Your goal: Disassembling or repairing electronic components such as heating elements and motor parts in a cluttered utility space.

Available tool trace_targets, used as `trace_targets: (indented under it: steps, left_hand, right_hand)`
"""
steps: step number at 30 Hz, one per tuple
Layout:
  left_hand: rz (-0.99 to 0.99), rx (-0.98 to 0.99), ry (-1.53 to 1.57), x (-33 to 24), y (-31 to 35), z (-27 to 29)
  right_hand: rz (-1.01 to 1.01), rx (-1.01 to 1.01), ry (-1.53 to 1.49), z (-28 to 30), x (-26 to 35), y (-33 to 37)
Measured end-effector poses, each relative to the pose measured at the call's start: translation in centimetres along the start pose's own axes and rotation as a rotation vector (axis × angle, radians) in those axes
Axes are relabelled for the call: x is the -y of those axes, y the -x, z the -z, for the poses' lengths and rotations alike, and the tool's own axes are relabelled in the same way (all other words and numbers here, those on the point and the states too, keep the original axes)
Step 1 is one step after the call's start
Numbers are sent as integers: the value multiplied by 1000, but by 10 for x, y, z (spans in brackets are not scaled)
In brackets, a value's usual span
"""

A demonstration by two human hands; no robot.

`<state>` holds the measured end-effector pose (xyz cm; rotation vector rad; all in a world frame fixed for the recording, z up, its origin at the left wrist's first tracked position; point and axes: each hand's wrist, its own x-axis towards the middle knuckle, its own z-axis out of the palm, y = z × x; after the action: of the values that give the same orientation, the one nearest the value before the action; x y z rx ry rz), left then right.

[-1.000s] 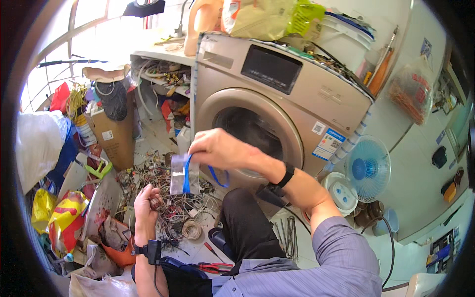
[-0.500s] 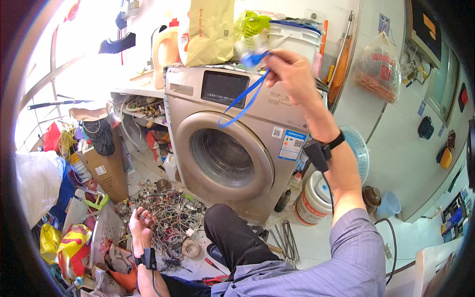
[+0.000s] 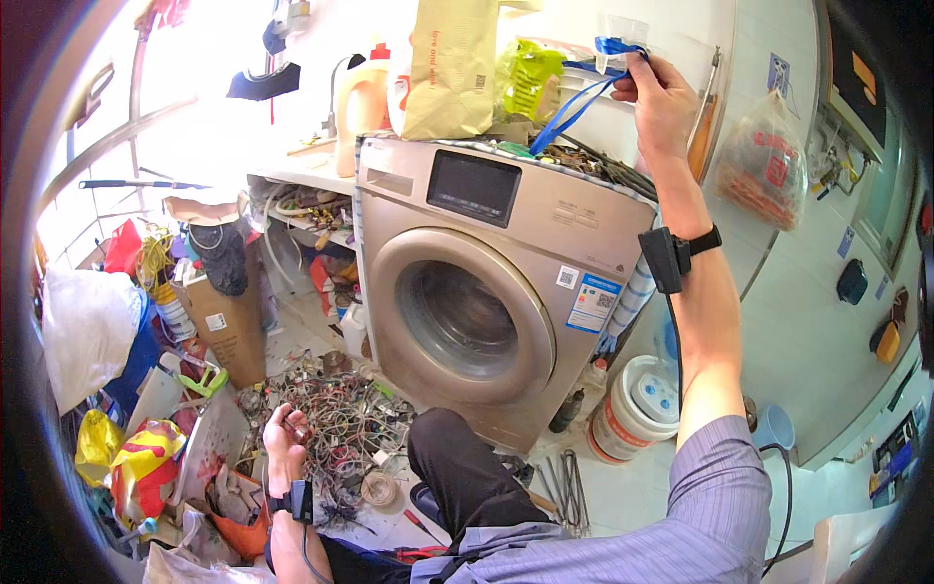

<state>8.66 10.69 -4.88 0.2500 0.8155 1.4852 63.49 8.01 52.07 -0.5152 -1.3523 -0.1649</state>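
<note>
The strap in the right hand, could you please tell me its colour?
The strap is bright blue, seen best in the head view.

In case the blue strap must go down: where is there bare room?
Bare floor tile shows between the metal rods, lidded bucket and right sleeve. Crowded: the wire heap beside the left hand, and the top of the washing machine, under bags.
</note>
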Motion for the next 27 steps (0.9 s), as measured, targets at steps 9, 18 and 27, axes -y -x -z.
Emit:
trace_targets:
  steps: [9, 18, 27]
  left_hand:
    - [-44, 65, -22, -9, 12, -4]
    - [-54, -22, 27, -14, 28, 1]
    - [-85, 127, -30, -36, 55, -32]
  right_hand:
    - [285, 24, 972, -43, -89, -86]
    - [328, 427, 881, -113, -81, -5]
    - [235, 1088, 188, -247, 9, 220]
